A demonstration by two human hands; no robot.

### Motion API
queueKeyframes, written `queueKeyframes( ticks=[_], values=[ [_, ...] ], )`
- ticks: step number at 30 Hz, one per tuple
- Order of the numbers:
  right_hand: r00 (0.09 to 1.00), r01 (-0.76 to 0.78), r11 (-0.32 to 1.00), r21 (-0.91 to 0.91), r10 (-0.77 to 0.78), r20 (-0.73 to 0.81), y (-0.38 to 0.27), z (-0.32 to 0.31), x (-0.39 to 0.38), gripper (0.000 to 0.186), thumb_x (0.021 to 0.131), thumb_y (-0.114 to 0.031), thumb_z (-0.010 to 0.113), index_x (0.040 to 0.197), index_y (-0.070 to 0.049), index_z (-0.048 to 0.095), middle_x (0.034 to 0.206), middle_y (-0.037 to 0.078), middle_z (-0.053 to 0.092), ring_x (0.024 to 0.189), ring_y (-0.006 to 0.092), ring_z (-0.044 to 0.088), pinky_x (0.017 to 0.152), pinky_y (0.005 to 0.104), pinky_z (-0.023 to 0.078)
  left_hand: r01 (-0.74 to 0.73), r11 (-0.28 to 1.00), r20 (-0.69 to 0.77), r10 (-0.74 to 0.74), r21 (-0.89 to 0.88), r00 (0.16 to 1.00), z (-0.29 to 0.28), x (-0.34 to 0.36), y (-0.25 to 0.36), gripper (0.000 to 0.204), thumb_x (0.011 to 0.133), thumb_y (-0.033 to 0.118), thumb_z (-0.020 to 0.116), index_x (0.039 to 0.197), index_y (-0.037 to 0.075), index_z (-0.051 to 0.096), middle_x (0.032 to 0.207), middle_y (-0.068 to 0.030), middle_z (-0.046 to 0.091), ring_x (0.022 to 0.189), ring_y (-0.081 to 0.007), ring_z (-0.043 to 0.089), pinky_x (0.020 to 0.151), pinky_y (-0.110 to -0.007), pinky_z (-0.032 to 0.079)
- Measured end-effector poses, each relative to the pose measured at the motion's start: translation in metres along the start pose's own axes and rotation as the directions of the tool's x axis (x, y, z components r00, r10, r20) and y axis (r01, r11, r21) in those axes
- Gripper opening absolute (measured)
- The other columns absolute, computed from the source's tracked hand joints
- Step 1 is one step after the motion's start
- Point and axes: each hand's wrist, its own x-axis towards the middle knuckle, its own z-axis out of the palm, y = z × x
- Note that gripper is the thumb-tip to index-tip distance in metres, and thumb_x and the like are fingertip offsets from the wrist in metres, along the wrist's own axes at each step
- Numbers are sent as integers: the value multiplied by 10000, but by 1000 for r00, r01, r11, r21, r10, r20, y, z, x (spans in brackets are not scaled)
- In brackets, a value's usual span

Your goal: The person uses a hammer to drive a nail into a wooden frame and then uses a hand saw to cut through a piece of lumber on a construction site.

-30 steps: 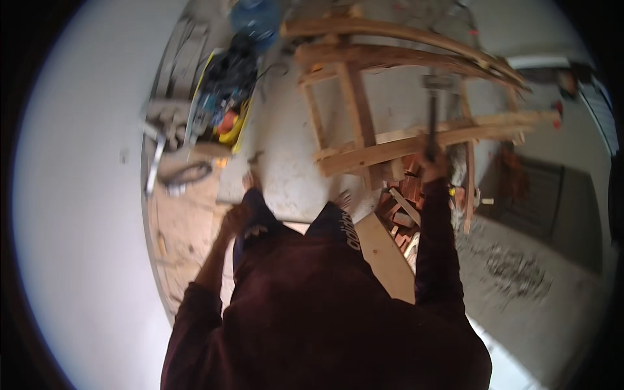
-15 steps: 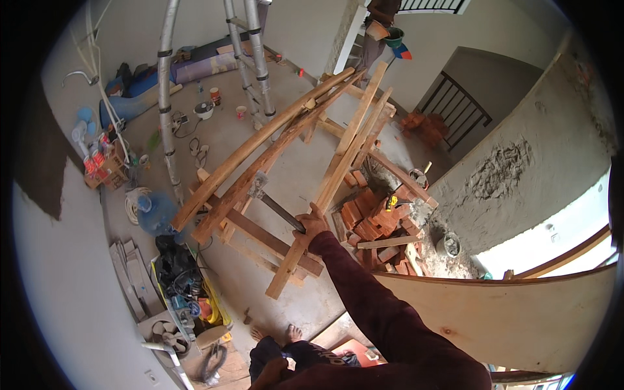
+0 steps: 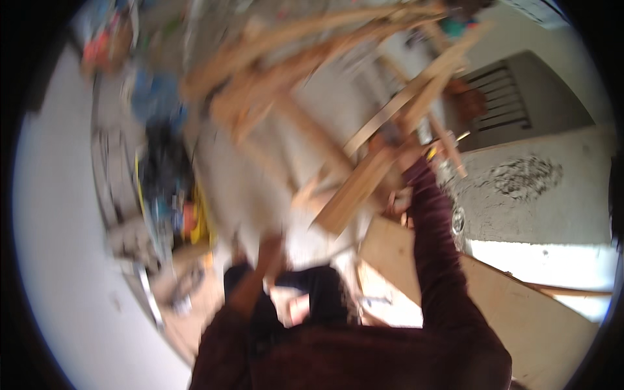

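Observation:
My right hand [image 3: 404, 151], its sleeve dark red, is at a wooden plank [image 3: 354, 195] that slants toward me on a timber trestle. Motion smears its fingers, so its grip is hard to read. A dark grey blur [image 3: 389, 134] lies against this hand; I cannot make out whether it is the hammer. Lower down, my left hand [image 3: 273, 250] hangs in front of my dark trousers, also blurred. Two long, curved timbers [image 3: 286, 71] lie across the far left part of the trestle, beyond both hands.
At the left, a yellow-edged container [image 3: 203, 218] holds tools and a black bag [image 3: 162, 159]. A plywood sheet [image 3: 526, 305] stands at my lower right, below a rough plastered wall [image 3: 526, 195]. Dark railings [image 3: 504, 97] show at the far right.
The view has tilted down and blurred. My right hand appears farther right and higher, and the hammer it held is no longer distinct. My left hand now shows over my legs.

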Motion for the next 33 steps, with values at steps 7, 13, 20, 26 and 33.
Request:
queueKeyframes(
  ticks=[7, 13, 20, 26, 33],
  values=[
    [976, -64, 998, 21, 58, 208, -77, -49, 1, 349, 925, -274, 617, 1152, -9, 620, 907, 53, 636, 866, 119, 574, 795, 239, 441, 177, 547, -135, -481, -818, 866, 38, 136, -62, 206, 964, 197, 584, 937, -1, 636, 785, -21, 611, 711, -105, 581, 685, -258, 491],
    [992, -43, 998, 39, 38, 122, -36, -19, -32, 334, 934, -263, 606, 1150, -8, 608, 946, 80, 629, 904, 147, 574, 838, 270, 432, -15, 429, -292, -588, -903, 754, 127, 154, -58, 214, 994, 225, 545, 951, 20, 587, 774, -28, 585, 662, -122, 536, 642, -284, 457],
    [985, 155, 988, -7, -154, 76, -26, 8, -32, 317, 943, -250, 593, 1148, -8, 595, 991, 111, 621, 947, 181, 574, 888, 307, 422, 5, 283, -56, -206, -959, 977, 153, 157, -46, 217, 1013, 214, 499, 950, 14, 554, 784, -25, 541, 708, -129, 555, 650, -277, 474],
    [974, 221, 975, -34, -219, 56, -58, 4, -29, 302, 951, -239, 582, 1145, -8, 584, 1030, 138, 614, 985, 209, 574, 931, 339, 413, 213, -19, 214, -42, -977, 976, 163, 185, -59, 199, 1017, 173, 454, 923, 22, 543, 751, -12, 506, 666, -114, 510, 643, -266, 467],
    [978, 206, 977, -53, -203, 49, -77, 7, -30, 285, 960, -226, 569, 1143, -8, 571, 1075, 169, 606, 1028, 242, 574, 981, 375, 403, 58, 370, 76, 34, -927, 997, 181, 185, -70, 244, 988, 229, 421, 926, 26, 543, 820, -42, 521, 795, -140, 472, 737, -308, 412]
  ],
)
